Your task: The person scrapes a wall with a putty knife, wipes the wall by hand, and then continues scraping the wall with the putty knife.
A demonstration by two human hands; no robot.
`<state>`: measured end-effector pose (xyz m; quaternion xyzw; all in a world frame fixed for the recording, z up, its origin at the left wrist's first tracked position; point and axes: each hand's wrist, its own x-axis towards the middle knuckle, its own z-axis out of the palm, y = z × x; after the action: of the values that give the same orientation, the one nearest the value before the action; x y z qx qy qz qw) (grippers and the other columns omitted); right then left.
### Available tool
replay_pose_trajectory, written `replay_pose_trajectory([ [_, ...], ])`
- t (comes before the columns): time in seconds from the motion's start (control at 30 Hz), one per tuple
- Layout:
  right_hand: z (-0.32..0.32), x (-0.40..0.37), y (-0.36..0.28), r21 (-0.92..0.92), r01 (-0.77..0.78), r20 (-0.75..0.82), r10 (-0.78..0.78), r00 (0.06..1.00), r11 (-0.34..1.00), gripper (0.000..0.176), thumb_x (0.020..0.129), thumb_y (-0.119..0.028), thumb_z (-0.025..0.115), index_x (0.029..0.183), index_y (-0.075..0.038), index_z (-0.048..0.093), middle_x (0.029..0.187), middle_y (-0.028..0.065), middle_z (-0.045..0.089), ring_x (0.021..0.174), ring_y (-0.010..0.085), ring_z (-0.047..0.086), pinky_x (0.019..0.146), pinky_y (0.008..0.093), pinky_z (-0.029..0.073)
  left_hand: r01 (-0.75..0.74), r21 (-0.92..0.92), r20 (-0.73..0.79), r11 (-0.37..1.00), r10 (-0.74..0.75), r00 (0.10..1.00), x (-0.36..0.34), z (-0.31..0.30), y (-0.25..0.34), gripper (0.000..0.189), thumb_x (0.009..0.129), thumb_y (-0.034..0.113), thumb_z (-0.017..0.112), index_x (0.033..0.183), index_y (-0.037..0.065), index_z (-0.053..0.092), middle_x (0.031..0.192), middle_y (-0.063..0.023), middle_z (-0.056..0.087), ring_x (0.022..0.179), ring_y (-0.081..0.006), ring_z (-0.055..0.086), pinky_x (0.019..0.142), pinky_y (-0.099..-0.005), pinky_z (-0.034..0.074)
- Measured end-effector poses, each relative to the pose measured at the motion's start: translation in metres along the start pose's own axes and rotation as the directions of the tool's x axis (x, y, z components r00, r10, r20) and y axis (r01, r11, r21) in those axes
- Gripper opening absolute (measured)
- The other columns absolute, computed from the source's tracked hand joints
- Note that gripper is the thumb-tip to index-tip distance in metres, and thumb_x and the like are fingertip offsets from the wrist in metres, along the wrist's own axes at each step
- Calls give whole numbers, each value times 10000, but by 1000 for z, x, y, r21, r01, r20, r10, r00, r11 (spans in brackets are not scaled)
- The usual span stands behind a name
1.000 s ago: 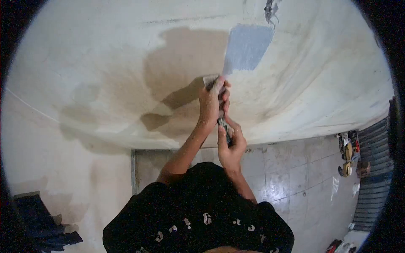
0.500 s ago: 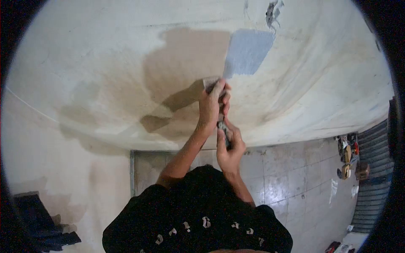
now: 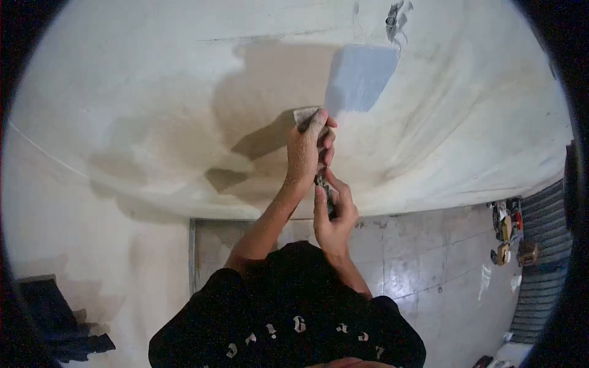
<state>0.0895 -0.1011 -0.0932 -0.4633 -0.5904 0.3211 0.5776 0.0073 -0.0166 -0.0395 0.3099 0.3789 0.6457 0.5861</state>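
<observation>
The flat pale blade of a putty knife [image 3: 305,115] shows at the top of my left hand [image 3: 304,147], which is closed around it with the thumb pointing up toward the wall. Just below, my right hand [image 3: 336,218] grips a dark handle [image 3: 331,199] between thumb and fingers. Whether handle and blade belong to one tool is hidden by my left hand. Beyond my fingertips, a wet-looking grey patch [image 3: 362,76] lies on the pale wall [image 3: 454,116]. Whitish specks cover my left wrist.
Higher on the wall is a small hole with wires [image 3: 392,21]. Shadows of my arms fall left of the patch. Grey floor tiles [image 3: 429,270] lie below, with clutter [image 3: 504,230] beside a corrugated shutter [image 3: 543,257]. Dark cloth [image 3: 58,322] is at lower left.
My hands and the blade have shifted very slightly up and left, keeping their grip. The grey patch's lower edge looks straighter than before. The view has shifted slightly.
</observation>
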Motion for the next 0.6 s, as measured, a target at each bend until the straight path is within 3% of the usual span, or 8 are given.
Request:
replay_pose_trajectory([
  [0.1,-2,-9,16,-2,6,17,-6,1000,1000,313,924,-13,574,1227,55,539,797,33,593,669,38,451,573,192,354,-18,-12,19,1000,18,1000,7,-12,-21,324,954,345,547,830,46,562,544,7,434,370,-94,405,349,-240,285],
  [0.3,2,-5,17,10,79,-19,-79,997,997,309,927,-15,566,1222,70,535,941,107,646,788,54,546,676,202,432,-21,10,-1,1000,21,1000,5,-5,-12,350,948,374,557,816,50,545,545,8,441,360,-98,402,340,-243,288],
  [0.37,3,-2,11,22,39,-2,-39,999,999,311,927,-21,569,1224,69,535,991,129,650,833,61,559,711,208,443,-8,24,-1,1000,8,1000,6,-6,-11,359,947,384,558,814,51,548,534,11,438,360,-95,406,342,-243,291],
  [0.5,7,7,2,-7,81,-31,-81,996,997,313,928,-30,574,1225,62,536,1027,136,649,858,68,566,732,212,447,-85,30,45,996,83,996,11,2,7,357,940,379,571,807,49,549,522,11,436,348,-103,411,337,-248,291],
  [0.6,4,-11,8,-54,-79,8,79,997,995,309,925,-27,577,1219,61,538,982,113,653,813,61,557,695,210,442,8,4,25,1000,-8,1000,6,-13,-14,358,946,374,558,805,46,548,521,13,432,348,-103,417,338,-247,292],
])
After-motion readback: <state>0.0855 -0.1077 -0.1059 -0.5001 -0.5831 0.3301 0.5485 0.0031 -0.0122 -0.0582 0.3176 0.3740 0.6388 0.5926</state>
